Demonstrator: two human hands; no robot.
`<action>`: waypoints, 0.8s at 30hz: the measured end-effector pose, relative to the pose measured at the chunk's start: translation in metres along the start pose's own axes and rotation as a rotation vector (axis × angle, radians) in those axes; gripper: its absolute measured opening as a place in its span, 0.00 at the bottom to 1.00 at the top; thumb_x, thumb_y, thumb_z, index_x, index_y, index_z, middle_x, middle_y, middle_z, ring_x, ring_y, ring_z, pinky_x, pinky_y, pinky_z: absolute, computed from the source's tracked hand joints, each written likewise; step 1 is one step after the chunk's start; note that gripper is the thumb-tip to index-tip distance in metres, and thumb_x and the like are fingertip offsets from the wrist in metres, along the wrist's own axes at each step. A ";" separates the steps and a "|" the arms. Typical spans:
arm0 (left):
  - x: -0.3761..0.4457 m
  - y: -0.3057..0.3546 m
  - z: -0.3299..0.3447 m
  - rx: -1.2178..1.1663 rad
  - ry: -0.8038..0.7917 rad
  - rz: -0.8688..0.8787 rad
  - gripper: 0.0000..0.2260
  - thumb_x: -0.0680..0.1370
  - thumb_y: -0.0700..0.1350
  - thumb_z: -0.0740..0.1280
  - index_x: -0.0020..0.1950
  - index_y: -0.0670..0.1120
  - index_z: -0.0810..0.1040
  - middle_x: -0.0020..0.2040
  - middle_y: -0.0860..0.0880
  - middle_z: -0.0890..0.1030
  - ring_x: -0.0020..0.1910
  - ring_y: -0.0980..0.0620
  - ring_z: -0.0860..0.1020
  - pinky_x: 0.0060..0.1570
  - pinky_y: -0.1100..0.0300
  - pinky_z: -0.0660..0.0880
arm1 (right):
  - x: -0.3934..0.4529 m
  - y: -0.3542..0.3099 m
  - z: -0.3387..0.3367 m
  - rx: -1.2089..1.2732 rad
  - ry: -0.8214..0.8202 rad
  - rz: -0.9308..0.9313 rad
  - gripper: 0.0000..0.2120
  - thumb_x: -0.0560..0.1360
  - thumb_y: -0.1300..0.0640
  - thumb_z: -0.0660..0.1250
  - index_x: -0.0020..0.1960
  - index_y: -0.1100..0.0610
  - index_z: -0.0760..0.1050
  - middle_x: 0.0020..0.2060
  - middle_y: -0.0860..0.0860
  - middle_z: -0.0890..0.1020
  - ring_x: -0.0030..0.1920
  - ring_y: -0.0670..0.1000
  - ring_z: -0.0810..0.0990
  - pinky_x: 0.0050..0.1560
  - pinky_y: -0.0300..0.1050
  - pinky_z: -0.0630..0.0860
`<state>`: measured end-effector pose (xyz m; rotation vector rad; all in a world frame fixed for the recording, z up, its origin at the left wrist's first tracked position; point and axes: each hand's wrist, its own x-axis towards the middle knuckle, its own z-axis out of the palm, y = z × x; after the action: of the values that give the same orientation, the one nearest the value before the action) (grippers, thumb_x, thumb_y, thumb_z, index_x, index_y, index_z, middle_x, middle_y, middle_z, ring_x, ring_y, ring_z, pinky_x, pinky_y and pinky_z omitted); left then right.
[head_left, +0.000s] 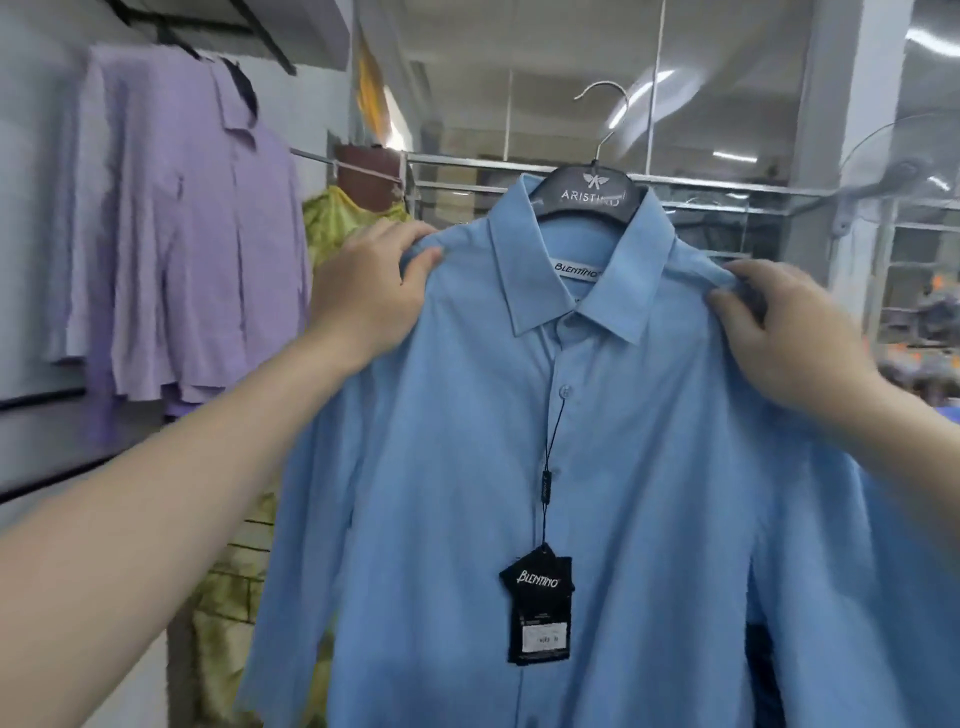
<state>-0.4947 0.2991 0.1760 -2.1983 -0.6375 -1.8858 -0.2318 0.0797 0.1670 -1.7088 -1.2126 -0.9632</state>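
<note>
A long-sleeved light blue cotton shirt (597, 467) is held up in the middle of the view, facing the camera, with its long axis running straight down from the collar. Its shoulder line lies level from side to side, between the two hands. Behind it on the left, a row of lilac button-up shirts (182, 234) is hung against the wall, and a yellow-green tie-dyed garment (332, 223) is seen just beside the blue shirt's sleeve. A thin silver metal rail (467, 162) is stretched across behind the collar. The left hand (363, 291) is clamped on the shirt's shoulder on that side, thumb pressed onto the front of the cloth and fingers curled behind it. The right hand (789, 338) is closed on the opposite shoulder in the same pinch, so the garment is gripped at both ends of its shoulder line. A broad black plastic hanger with white lettering (589, 195) is seated inside the collar, and its curved steel hook (605, 104) is pointed upward, midway between the hands and about equally near to each. The hook is seen above the rail; whether it rests on anything cannot be told. A black card swing tag (540, 608) is hung on a cord from a front button.
</note>
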 end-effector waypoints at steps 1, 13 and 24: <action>0.001 -0.009 -0.010 0.038 0.012 0.000 0.13 0.81 0.50 0.63 0.62 0.48 0.80 0.56 0.46 0.81 0.58 0.43 0.76 0.51 0.54 0.70 | 0.004 -0.010 0.011 0.027 0.000 -0.006 0.16 0.80 0.51 0.61 0.65 0.54 0.74 0.60 0.57 0.78 0.58 0.61 0.76 0.51 0.50 0.68; 0.014 -0.122 -0.121 0.412 0.133 0.015 0.13 0.79 0.50 0.63 0.60 0.46 0.81 0.52 0.44 0.82 0.54 0.42 0.77 0.50 0.50 0.74 | 0.050 -0.134 0.149 0.352 -0.019 -0.125 0.16 0.80 0.53 0.61 0.65 0.57 0.74 0.58 0.61 0.79 0.58 0.62 0.76 0.55 0.53 0.69; 0.036 -0.181 -0.209 0.748 0.216 0.059 0.14 0.79 0.51 0.62 0.58 0.46 0.81 0.49 0.44 0.82 0.52 0.41 0.77 0.50 0.46 0.74 | 0.088 -0.251 0.243 0.683 -0.030 -0.199 0.15 0.80 0.52 0.60 0.66 0.53 0.74 0.58 0.57 0.79 0.57 0.60 0.76 0.52 0.50 0.68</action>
<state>-0.7561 0.3844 0.2235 -1.4998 -1.0121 -1.4809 -0.4205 0.3855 0.2006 -1.0783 -1.5304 -0.5333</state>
